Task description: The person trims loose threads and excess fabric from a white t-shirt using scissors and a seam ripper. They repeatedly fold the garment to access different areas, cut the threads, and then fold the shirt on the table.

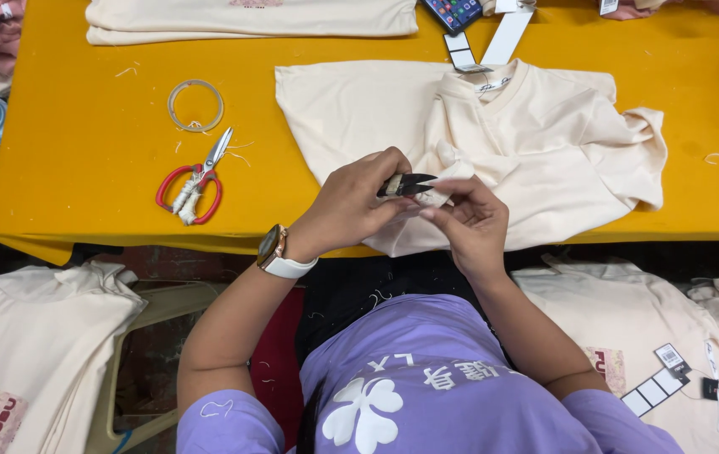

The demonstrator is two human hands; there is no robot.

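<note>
My left hand (349, 207), with a watch on its wrist, grips small black thread snips (408, 184) whose blades point right. My right hand (470, 224) pinches a bit of fabric of the cream T-shirt (544, 143) right at the blade tips. The shirt lies crumpled on the yellow table (82, 168), its collar and label facing away from me and its near edge hanging over the table's front. Both hands meet just above that front edge.
Red-handled scissors (194, 187) and a clear tape ring (195, 105) lie left of the shirt. Folded cream garments (250, 18), hang tags (462, 54) and a calculator (452, 12) sit at the far edge. Stacks of cream shirts rest at lower left (31, 353) and lower right (679, 336).
</note>
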